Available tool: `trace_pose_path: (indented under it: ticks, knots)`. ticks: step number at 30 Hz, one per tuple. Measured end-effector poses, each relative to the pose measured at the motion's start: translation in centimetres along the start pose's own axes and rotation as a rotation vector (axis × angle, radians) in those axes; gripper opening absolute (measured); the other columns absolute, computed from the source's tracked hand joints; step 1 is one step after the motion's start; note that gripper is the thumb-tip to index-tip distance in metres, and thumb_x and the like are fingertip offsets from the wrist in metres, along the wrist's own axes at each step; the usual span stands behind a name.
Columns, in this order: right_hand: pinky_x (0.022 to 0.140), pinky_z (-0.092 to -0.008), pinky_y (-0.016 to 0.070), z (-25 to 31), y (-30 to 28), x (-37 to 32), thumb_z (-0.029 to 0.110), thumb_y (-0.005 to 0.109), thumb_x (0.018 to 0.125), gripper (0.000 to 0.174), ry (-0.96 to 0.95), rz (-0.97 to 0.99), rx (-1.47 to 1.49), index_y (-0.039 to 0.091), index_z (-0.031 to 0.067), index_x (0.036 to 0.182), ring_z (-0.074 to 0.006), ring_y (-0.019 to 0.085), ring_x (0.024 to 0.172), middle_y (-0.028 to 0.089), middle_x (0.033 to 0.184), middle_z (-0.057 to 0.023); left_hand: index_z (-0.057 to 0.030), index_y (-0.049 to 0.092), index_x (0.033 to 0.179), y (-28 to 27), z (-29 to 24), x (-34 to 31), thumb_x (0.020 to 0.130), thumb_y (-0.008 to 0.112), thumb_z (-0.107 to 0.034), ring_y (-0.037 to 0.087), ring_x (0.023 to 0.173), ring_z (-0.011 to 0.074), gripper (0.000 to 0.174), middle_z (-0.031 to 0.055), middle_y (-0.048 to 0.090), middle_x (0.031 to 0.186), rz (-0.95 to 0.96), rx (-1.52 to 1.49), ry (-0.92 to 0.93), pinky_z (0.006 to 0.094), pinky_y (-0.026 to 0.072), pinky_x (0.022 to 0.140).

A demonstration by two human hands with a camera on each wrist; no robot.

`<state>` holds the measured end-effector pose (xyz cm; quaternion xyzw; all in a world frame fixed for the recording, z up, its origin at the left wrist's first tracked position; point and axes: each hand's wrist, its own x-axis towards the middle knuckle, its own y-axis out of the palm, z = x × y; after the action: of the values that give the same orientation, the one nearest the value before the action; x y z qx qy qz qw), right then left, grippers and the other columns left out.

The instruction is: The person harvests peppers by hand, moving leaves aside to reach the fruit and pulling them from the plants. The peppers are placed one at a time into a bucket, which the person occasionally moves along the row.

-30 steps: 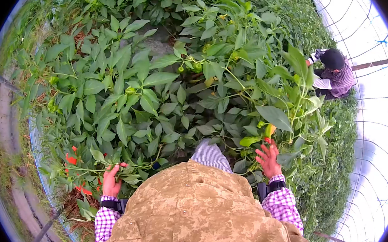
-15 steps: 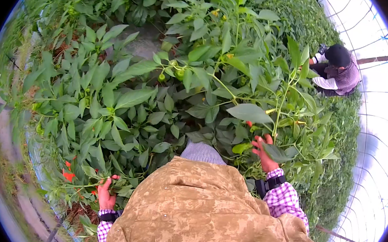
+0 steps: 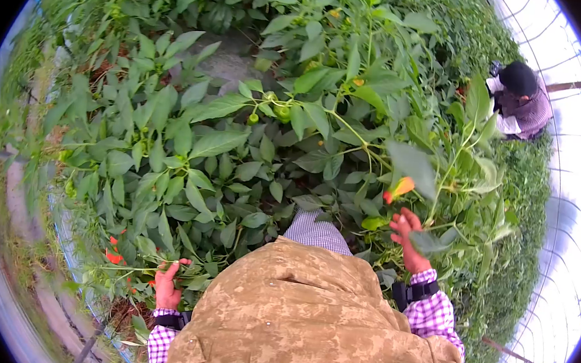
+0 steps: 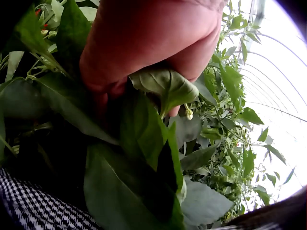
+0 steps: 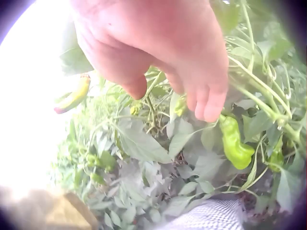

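Observation:
I stand in a bed of leafy pepper plants (image 3: 224, 148). My left hand (image 3: 167, 287) is low on the left, and its fingers (image 4: 158, 43) are curled round a leafy stem (image 4: 168, 86) beside some small red peppers (image 3: 113, 257). My right hand (image 3: 406, 236) is raised among the leaves on the right, partly behind a leaf. Just above it hangs a yellow-and-red pepper (image 3: 400, 187). In the right wrist view its fingers (image 5: 206, 96) hang loosely curled, thin stems pass between them and the thumb, a green pepper (image 5: 235, 143) hangs under the fingertips, and the yellow-and-red pepper (image 5: 72, 96) is off to the left.
Another person (image 3: 522, 98) crouches among the plants at the far right. A wire-framed greenhouse wall (image 3: 571, 206) curves along the right side. Green peppers (image 3: 276, 110) hang in the middle plants. A patch of bare ground (image 3: 224, 65) shows farther ahead.
My right hand's spread fingers have drawn in and the hand sits slightly lower and to the right; the yellow-and-red pepper now shows above it. My left hand keeps its hold on the stem.

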<state>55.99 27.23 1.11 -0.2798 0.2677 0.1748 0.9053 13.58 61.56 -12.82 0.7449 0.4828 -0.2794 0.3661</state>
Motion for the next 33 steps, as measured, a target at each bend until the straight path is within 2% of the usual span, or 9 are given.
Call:
trace_pose_path:
  ticks: [4, 8, 11, 15, 19, 23, 27, 30, 33]
  knots:
    - [0.097, -0.0397, 0.0393, -1.7, 3.7, -0.4, 0.031, 0.058, 0.09, 0.057, -0.441, 0.092, -0.499, 0.035, 0.0042, 0.135, -0.0281, 0.046, 0.119, 0.045, 0.131, -0.0158, 0.0033, 0.054, 0.1, 1.4, 1.0, -0.1, 0.087, 0.06, -0.005, 0.065, 0.08, 0.0241, 0.017, 0.0149, 0.066, 0.087, -0.092, 0.012, 0.155, 0.0353, 0.0533, 0.075]
    - [0.103, -0.0404, 0.0327, 4.0, 7.6, -3.8, 0.027, 0.059, 0.09, 0.057, -0.703, 0.215, -0.901, 0.034, 0.0028, 0.134, -0.0327, 0.04, 0.125, 0.043, 0.131, -0.0213, 0.0033, 0.045, 0.103, 1.6, 2.0, -0.3, 0.084, 0.061, 0.0, 0.066, 0.071, 0.0222, 0.025, 0.0147, 0.066, 0.079, -0.175, -0.05, 0.259, 0.0338, 0.0525, 0.07]
    - [0.103, -0.0383, 0.033, 7.0, 8.5, -3.9, 0.027, 0.058, 0.091, 0.058, -0.546, 0.408, -0.434, 0.03, 0.0025, 0.137, -0.0305, 0.042, 0.125, 0.043, 0.134, -0.0191, 0.0059, 0.043, 0.107, 2.8, 1.4, -1.5, 0.08, 0.059, 0.003, 0.064, 0.074, 0.0207, 0.032, 0.0145, 0.067, 0.082, -0.192, -0.074, 0.276, 0.0328, 0.0503, 0.074]
    - [0.092, -0.0369, 0.0443, 11.7, 6.8, -2.7, 0.024, 0.053, 0.095, 0.055, 0.079, 0.469, 0.3, 0.028, 0.0053, 0.14, -0.0238, 0.048, 0.119, 0.047, 0.132, -0.0166, 0.0031, 0.056, 0.1, 2.5, 2.5, -1.7, 0.077, 0.063, 0.003, 0.064, 0.076, 0.0216, 0.024, 0.0104, 0.067, 0.085, -0.252, 0.038, 0.296, 0.0339, 0.0508, 0.076]
    - [0.089, -0.0377, 0.0466, 15.6, 4.7, 0.8, 0.024, 0.054, 0.094, 0.054, -0.028, 0.446, 0.245, 0.031, 0.0061, 0.139, -0.0235, 0.05, 0.116, 0.051, 0.128, -0.015, 0.0013, 0.056, 0.103, 2.7, 4.7, -0.1, 0.074, 0.067, 0.002, 0.064, 0.075, 0.0184, 0.031, 0.0089, 0.066, 0.088, -0.359, 0.062, 0.249, 0.0334, 0.0533, 0.068]
    - [0.097, -0.037, 0.0425, 17.4, 2.0, 6.5, 0.029, 0.059, 0.09, 0.045, -0.618, 0.667, -0.608, 0.05, 0.0042, 0.126, -0.0277, 0.051, 0.117, 0.055, 0.124, -0.0161, -0.0039, 0.059, 0.104, 3.0, 5.5, 2.4, 0.073, 0.073, -0.006, 0.062, 0.072, 0.0164, 0.034, 0.0049, 0.065, 0.084, -0.594, 0.327, 0.131, 0.0333, 0.052, 0.053]
    - [0.09, -0.0352, 0.0453, 16.8, -0.2, 13.2, 0.034, 0.056, 0.09, 0.042, -0.597, 1.035, -0.937, 0.055, 0.0061, 0.121, -0.0302, 0.059, 0.104, 0.062, 0.11, -0.0168, -0.0007, 0.062, 0.097, 3.2, 5.1, 2.4, 0.071, 0.071, 0.0, 0.062, 0.068, 0.0196, 0.027, 0.0077, 0.066, 0.083, -0.795, 0.357, 0.148, 0.0352, 0.0518, 0.057]
    - [0.086, -0.0395, 0.047, 16.6, -2.2, 17.8, 0.031, 0.058, 0.085, 0.039, -0.676, 1.128, -0.989, 0.059, 0.0084, 0.116, -0.0344, 0.06, 0.098, 0.065, 0.103, -0.0171, 0.0045, 0.062, 0.097, 1.1, 7.1, 0.4, 0.065, 0.069, 0.009, 0.062, 0.07, 0.0227, 0.033, 0.0115, 0.066, 0.085, -0.873, 0.198, 0.346, 0.0373, 0.0515, 0.062]
    - [0.083, -0.0399, 0.048, 16.9, -2.8, 20.6, 0.026, 0.056, 0.083, 0.035, -0.475, 1.26, -1.245, 0.06, 0.0088, 0.113, -0.0347, 0.061, 0.095, 0.065, 0.1, -0.017, 0.0043, 0.061, 0.104, 1.2, 9.7, -4.0, 0.06, 0.065, 0.015, 0.063, 0.077, 0.025, 0.046, 0.0123, 0.066, 0.092, -0.98, 0.308, 0.297, 0.0398, 0.0523, 0.064]
